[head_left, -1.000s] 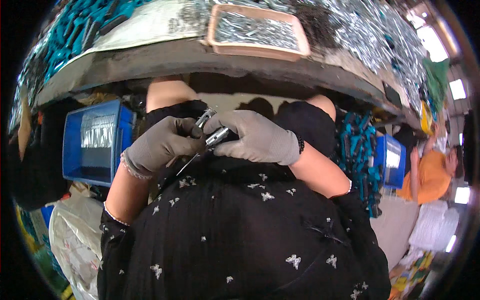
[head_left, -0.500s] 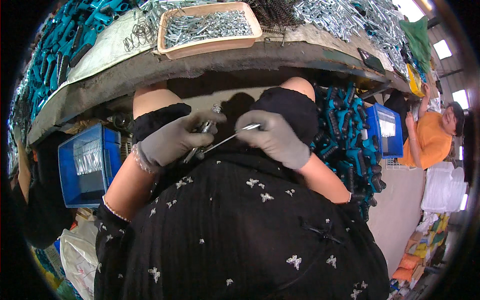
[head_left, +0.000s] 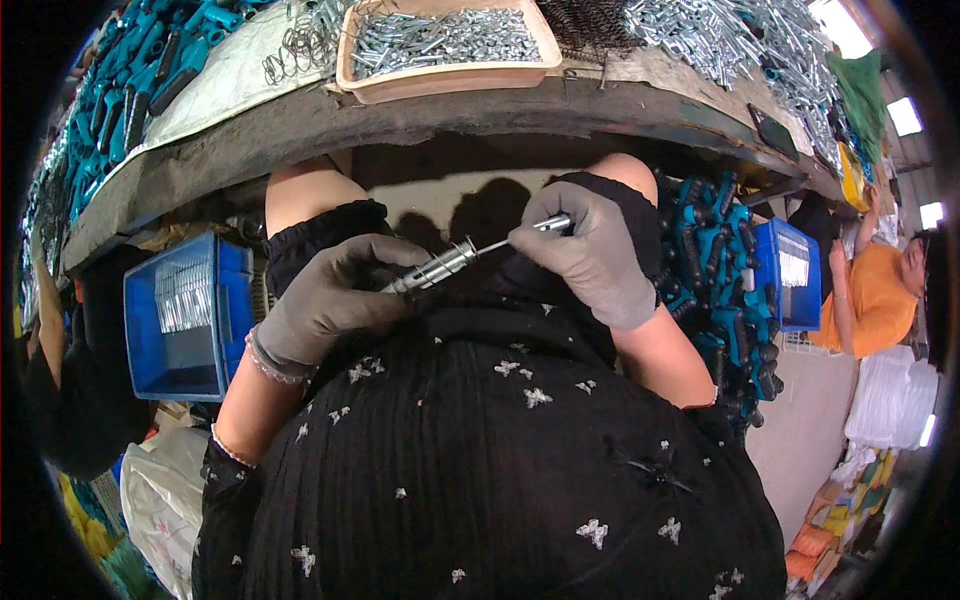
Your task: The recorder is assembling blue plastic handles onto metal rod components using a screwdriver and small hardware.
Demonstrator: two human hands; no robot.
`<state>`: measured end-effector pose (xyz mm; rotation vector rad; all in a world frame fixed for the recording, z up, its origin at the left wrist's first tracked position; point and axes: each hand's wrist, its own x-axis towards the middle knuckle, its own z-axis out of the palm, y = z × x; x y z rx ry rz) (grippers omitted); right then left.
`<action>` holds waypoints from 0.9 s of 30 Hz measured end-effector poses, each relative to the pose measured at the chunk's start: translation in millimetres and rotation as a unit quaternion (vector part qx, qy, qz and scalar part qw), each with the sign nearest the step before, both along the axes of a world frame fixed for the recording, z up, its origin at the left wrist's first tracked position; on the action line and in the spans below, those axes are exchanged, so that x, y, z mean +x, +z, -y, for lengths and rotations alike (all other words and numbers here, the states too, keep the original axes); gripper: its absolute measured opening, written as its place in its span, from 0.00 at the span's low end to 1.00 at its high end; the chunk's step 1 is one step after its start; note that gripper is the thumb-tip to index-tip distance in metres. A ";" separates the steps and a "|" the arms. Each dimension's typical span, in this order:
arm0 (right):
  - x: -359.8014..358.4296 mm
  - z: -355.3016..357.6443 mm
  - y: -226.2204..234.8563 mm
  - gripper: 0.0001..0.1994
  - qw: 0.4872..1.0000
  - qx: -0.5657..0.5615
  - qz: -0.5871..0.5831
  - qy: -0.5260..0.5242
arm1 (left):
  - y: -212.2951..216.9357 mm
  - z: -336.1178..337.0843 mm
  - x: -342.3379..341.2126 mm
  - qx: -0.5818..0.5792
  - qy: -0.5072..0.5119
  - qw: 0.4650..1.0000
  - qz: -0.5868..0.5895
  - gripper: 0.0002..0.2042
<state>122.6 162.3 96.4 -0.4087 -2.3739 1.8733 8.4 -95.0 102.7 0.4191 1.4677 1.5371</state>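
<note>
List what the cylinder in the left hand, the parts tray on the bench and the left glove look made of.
Cylinder: metal, probably steel; silvery with bright highlights.
Parts tray: likely moulded plastic; smooth, peach-coloured walls and rounded corners.
Left glove: apparently knitted fabric; matt grey and close-fitting, though whether it is coated, I can't tell.

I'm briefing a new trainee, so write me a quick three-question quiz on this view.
1. Which hand grips the thicker metal cylinder?
2. True or false: the right hand wears a grey glove.
3. What colour is the tray of small metal parts on the bench? A) blue B) peach C) green

Key: 1. The left hand. 2. True. 3. B.
</note>
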 end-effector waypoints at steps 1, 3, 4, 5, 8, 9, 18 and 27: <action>-1.3 2.4 -1.2 0.09 1.000 -0.020 0.002 0.008 | 1.3 0.0 0.4 -0.002 0.000 1.000 0.000 0.18; -1.7 3.7 -2.3 0.09 1.000 -0.014 0.001 0.010 | 4.5 0.4 1.0 -0.067 -0.010 0.997 -0.044 0.19; -2.2 3.9 -3.6 0.09 1.000 -0.006 0.001 0.012 | 3.1 0.7 2.2 -0.069 -0.009 0.997 -0.043 0.19; -2.4 5.1 -5.7 0.09 1.000 -0.007 0.002 0.013 | 0.9 1.5 4.1 -0.064 0.013 0.997 -0.029 0.18; -3.4 12.3 -10.3 0.09 1.000 -0.015 0.008 0.016 | -5.2 -2.3 7.6 -0.052 0.029 0.997 -0.039 0.16; -4.3 16.3 -10.4 0.09 1.000 -0.006 0.009 0.016 | -7.3 -3.5 7.9 -0.042 0.020 0.997 -0.065 0.15; -9.4 15.9 -15.1 0.10 0.996 0.049 -0.013 0.068 | -22.1 -5.3 5.1 -0.032 -0.003 0.993 -0.114 0.10; -8.7 32.0 -25.3 0.10 0.993 -0.060 -0.030 0.097 | -32.5 -0.6 4.3 0.003 -0.018 0.998 -0.063 0.11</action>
